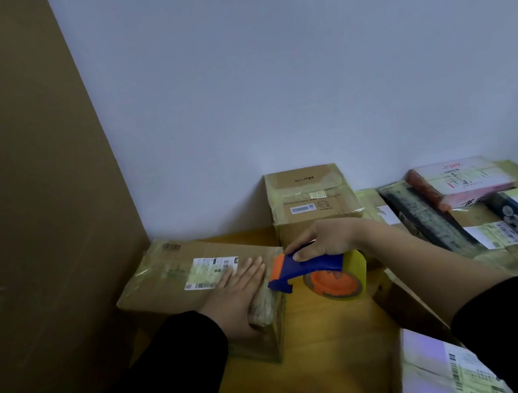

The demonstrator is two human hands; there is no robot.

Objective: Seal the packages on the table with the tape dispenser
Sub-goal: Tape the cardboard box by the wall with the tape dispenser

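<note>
Dispenser (311, 267), gripped in our right hand (323, 239), sits at the right end of the box (163, 286), which our flat left hand (238, 294) pins.

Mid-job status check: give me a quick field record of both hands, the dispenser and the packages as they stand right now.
left hand: flat, fingers straight, pressing on top of the labelled box
right hand: grips the tape dispenser by its blue handle
dispenser nose: at the labelled box's right end; contact unclear
labelled box: lies on the wooden table, beside the brown panel
other packages: back box against the wall; pile of packages on the right
</note>
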